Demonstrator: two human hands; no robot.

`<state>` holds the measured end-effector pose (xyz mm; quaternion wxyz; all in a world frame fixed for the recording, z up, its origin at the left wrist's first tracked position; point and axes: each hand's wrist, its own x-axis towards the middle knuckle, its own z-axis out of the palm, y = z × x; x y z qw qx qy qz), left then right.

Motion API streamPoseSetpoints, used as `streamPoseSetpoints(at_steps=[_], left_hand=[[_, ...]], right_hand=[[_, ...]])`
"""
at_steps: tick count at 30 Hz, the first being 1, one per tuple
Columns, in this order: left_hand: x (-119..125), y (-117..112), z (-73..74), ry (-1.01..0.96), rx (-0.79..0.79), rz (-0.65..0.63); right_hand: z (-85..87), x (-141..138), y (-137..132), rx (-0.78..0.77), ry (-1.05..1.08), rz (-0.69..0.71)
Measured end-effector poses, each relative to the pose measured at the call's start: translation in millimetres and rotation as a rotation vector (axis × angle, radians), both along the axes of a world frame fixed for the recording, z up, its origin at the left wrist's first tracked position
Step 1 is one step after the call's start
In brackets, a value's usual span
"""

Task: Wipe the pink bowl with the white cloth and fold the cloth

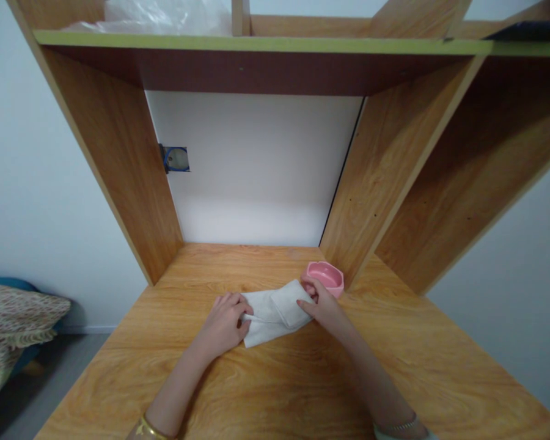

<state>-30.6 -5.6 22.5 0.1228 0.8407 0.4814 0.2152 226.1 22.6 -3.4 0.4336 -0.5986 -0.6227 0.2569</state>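
A white cloth (pixel 268 316), partly folded, lies on the wooden desk top in front of me. My left hand (pixel 224 321) is at its left end, with fingers curled and thumb pinching the edge. At the other end, my right hand (pixel 323 302) grips the folded-over flap between thumb and fingers. Just behind the right hand sits a pink angular dish (pixel 327 277), its near side partly covered by the fingers. Whether the dish touches the hand I cannot tell.
The wooden desk top (pixel 256 391) is bounded by a left side panel (pixel 114 165) and a right upright panel (pixel 380 165). Overhead runs a shelf (pixel 256 44) bearing clear plastic wrapping (pixel 165 17). An open socket box (pixel 178 159) shows in the back wall. A fringed woven cover (pixel 18 311) lies at far left.
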Motion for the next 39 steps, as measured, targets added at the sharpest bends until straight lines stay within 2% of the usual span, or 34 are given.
streamPoseSetpoints(at_steps=[4, 8, 12, 15, 20, 22, 25, 28, 30, 33, 36, 39], left_hand=[[3.3, -4.3, 6.6, -0.049, 0.034, -0.050], [10.6, -10.3, 5.7, -0.055, -0.070, -0.201], [17.4, -12.9, 1.0, -0.054, -0.134, -0.256], [17.9, -9.3, -2.7, -0.150, -0.116, -0.160], [9.3, 5.1, -8.9, -0.380, -0.124, 0.180], [5.7, 9.8, -10.1, -0.492, -0.160, 0.265], [3.2, 12.6, -9.9, -0.640, -0.188, 0.321], [3.4, 11.9, -9.7, -0.654, -0.178, 0.325], [3.6, 11.1, -10.7, -0.590, -0.146, 0.323], [2.5, 10.3, -13.9, -0.382, -0.072, 0.359], [0.1, 9.9, -16.5, -0.145, -0.087, 0.363], [-1.5, 9.5, -15.8, -0.074, -0.111, 0.358]], right_hand=[[6.3, -3.3, -2.7, 0.030, 0.000, -0.015], [12.1, -9.1, -4.8, 0.121, 0.005, -0.051], [17.6, -24.2, -9.8, 0.225, 0.046, -0.043], [19.3, -43.5, -18.9, 0.256, 0.067, 0.046], [15.2, -74.5, -38.2, 0.180, 0.074, 0.320], [13.6, -81.0, -44.3, 0.140, 0.056, 0.407], [13.9, -84.4, -50.4, 0.098, 0.014, 0.508], [16.1, -82.8, -51.0, 0.104, -0.023, 0.546], [16.4, -79.2, -46.9, 0.154, -0.056, 0.510], [11.5, -69.1, -35.4, 0.208, -0.075, 0.325], [3.1, -56.2, -24.7, 0.141, -0.094, 0.111], [-2.0, -47.9, -20.7, 0.021, -0.126, 0.046]])
